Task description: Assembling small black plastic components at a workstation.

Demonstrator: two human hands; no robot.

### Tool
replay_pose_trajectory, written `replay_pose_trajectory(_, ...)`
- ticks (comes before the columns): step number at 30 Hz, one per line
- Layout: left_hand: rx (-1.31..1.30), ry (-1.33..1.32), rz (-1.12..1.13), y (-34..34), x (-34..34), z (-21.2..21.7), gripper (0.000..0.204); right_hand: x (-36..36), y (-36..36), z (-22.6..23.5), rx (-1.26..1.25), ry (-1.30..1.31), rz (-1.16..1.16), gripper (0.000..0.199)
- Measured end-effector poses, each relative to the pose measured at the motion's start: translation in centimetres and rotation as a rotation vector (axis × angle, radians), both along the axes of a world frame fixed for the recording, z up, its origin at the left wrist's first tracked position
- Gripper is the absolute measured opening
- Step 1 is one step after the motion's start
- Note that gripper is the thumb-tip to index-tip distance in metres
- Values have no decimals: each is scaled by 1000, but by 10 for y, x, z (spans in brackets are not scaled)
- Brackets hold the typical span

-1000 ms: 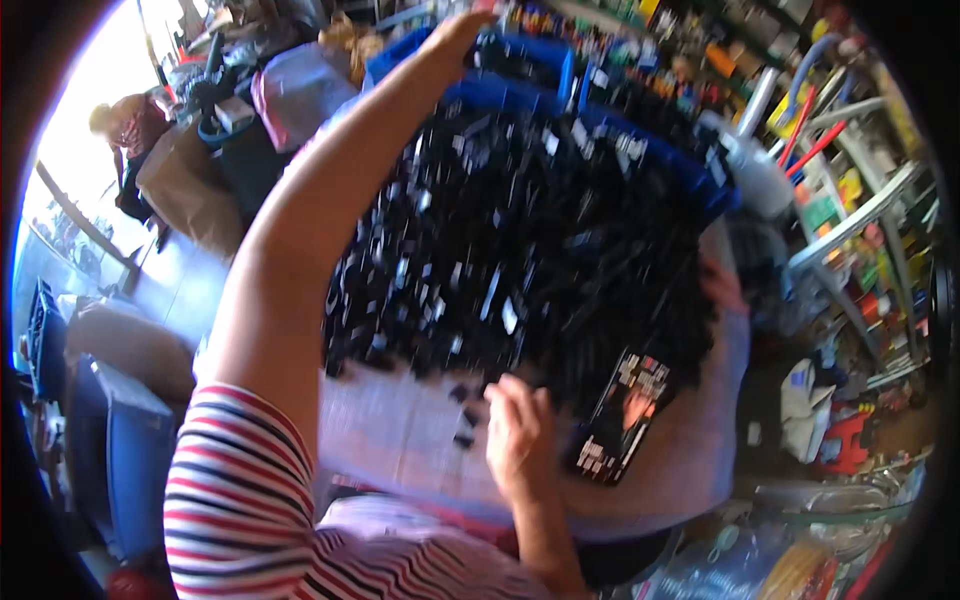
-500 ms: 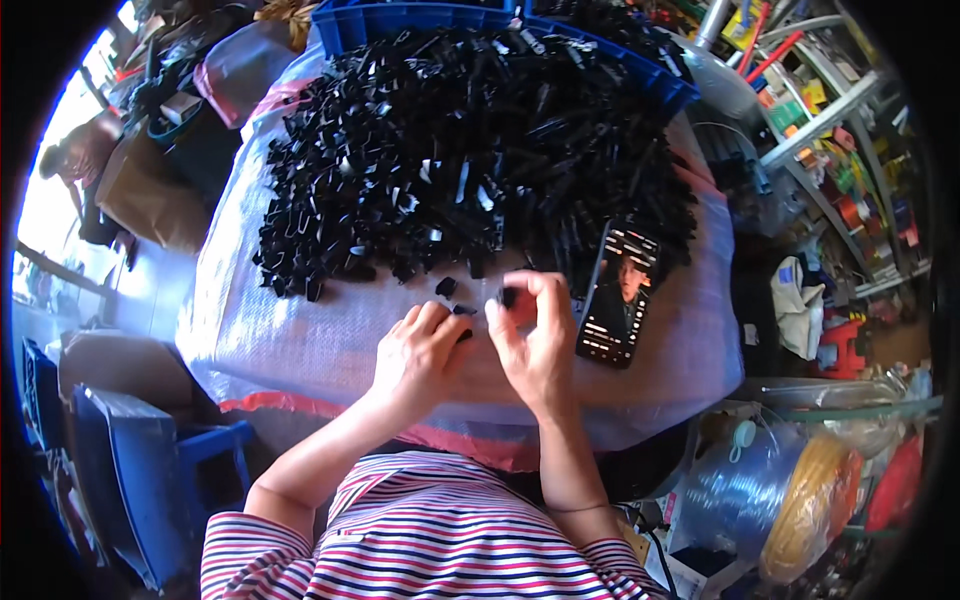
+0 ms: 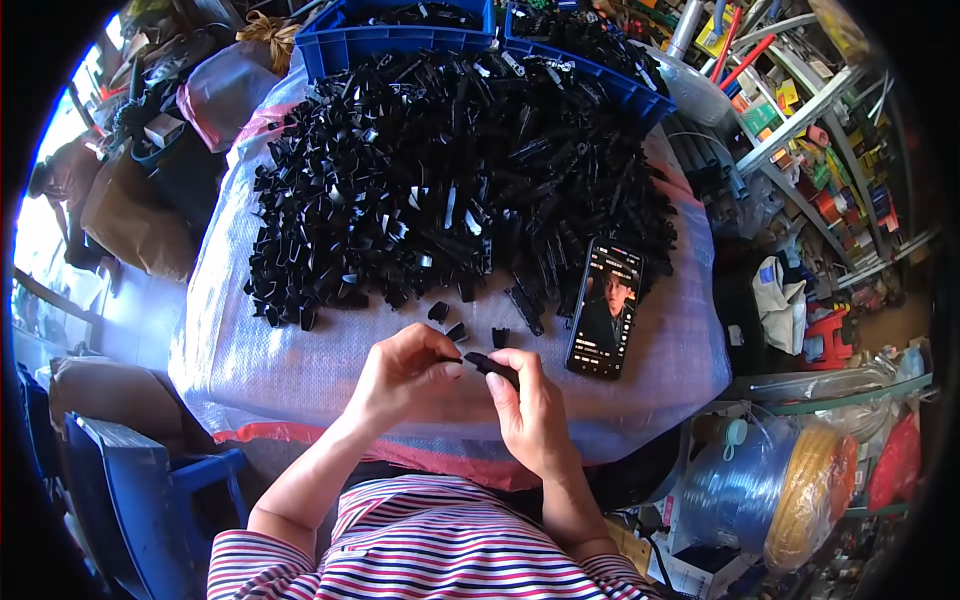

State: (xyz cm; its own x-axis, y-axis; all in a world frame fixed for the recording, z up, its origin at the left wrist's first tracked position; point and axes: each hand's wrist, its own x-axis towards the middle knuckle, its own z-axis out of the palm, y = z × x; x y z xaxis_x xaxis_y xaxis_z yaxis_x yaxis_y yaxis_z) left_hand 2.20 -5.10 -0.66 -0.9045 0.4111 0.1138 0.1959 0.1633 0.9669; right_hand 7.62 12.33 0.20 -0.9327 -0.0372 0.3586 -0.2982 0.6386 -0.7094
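My right hand point(image 3: 530, 408) is closed around a black elongated plastic part point(image 3: 492, 368), whose tip sticks out toward the left. Facing it, my left hand point(image 3: 400, 378) is pinched. A bit of something dark shows at its fingertips, too small and covered to name. Just beyond my hands, a few loose black pieces lie on the white woven sack surface, among them a curved piece point(image 3: 438, 312) and a squarish piece point(image 3: 501, 338). Farther off spreads a large heap of black plastic parts point(image 3: 400, 180), bent pieces on the left and longer strips on the right.
A phone point(image 3: 604, 310) with a lit screen lies right of my hands. Blue crates point(image 3: 395, 42) holding black parts stand behind the heap. A blue chair point(image 3: 125, 480) is at lower left, wrapped coils point(image 3: 735, 490) at lower right, and crowded shelves on the right. Another person point(image 3: 68, 190) is at far left.
My hands have come together near the front of the sack. An elongated black part now shows in my right hand, and a squarish piece lies beyond it. The whole view has shifted slightly.
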Motion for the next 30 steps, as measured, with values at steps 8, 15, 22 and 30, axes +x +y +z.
replay_pose_trajectory(8,585,-528,-84,6,3,2,17,-10,-18,9,-119,131,167,36)
replay_pose_trajectory(15,906,-925,-178,12,7,-1,15,-10,-24,4,-217,224,66,34)
replay_pose_trajectory(22,979,-913,-167,16,12,3,15,-5,-30,7,-288,220,32,33)
replay_pose_trajectory(30,907,-855,-138,16,9,6,14,-5,-30,-1,-263,263,-17,33)
